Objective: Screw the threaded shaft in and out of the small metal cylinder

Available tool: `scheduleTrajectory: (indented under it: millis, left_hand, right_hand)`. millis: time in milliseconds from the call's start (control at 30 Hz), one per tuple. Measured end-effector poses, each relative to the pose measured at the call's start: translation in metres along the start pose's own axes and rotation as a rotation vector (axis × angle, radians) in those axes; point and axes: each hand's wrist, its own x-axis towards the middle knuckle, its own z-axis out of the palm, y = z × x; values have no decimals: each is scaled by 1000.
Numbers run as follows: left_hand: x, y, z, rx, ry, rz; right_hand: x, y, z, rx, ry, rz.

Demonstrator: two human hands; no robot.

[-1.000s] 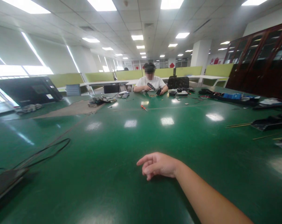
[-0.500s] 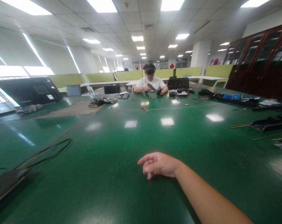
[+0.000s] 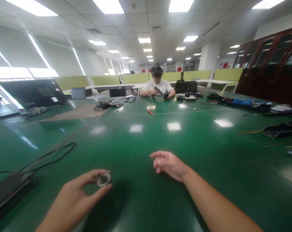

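Note:
My left hand [image 3: 80, 193] has come in at the lower left, above the table. Between its thumb and fingers it pinches a small round object [image 3: 104, 180] with a pale grey rim and a dark middle; its exact kind is unclear. To the right, my right hand [image 3: 168, 164] hovers over the green tabletop [image 3: 136, 148] with the index finger stretched out and the other fingers loosely bent. Nothing shows in it. The two hands are apart.
Across the table a person [image 3: 157, 85] holds a dark tool. An orange-handled screwdriver [image 3: 150, 112] lies toward the far side. A dark flat device [image 3: 10, 188] with a cable [image 3: 56, 158] is at left. Black parts and thin rods [image 3: 249, 132] lie at right.
My left hand has entered from the lower left, holding the small round object. My right hand has shifted slightly right and up. The view has turned a little.

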Motion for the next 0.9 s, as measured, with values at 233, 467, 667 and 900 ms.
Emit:
scheduleTrajectory:
  millis: [233,467,667,900]
  left_hand:
    - [51,75,67,-107,-276,253]
    - [53,42,95,-278,-434,328]
    - [55,26,107,-476,-469,147]
    - [54,30,106,-553,-514,105]
  right_hand:
    - [-1,-7,-9,96,158,-195]
    - [-2,1,-3,-280,173,-220]
    - [-7,3,8,-721,151,-197]
    - [-8,5,20,-961,252,-110]
